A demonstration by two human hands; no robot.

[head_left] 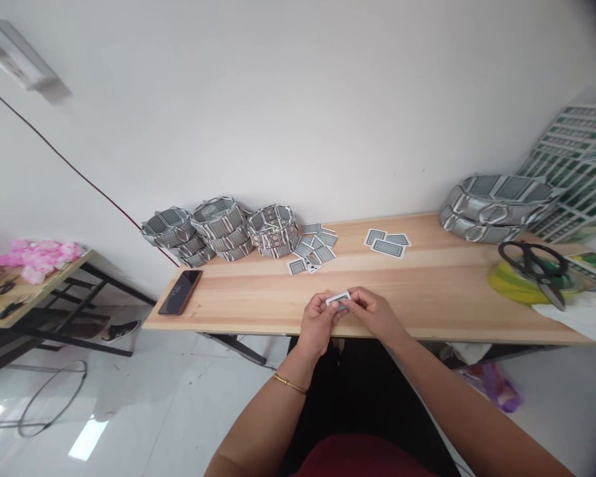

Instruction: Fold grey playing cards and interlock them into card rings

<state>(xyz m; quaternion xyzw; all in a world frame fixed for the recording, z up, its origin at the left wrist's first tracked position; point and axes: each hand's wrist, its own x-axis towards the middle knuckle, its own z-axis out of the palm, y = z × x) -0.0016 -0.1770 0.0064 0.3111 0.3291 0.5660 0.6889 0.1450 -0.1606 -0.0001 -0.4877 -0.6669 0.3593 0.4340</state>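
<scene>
Above the front edge of the wooden table (258, 311), a small playing card (338, 299) is pinched between both my hands. My left hand (319, 319) grips its left side, thumb on top. On the right side my right hand (373, 311) closes on it with thumb and fingers. The card looks folded, though the fingers hide part of it. Beyond my hands lies a loose heap of playing cards (322, 250), mostly backs up. Farther right, three more cards (388, 248) lie face down.
Woven card rings stand stacked along the wall: a left stack (169, 228), a middle stack (223, 228), a third (273, 232), and a wide right stack (496, 209). A phone (181, 293) lies at the left end. Black scissors (534, 265) rest on a yellow tape roll (506, 285).
</scene>
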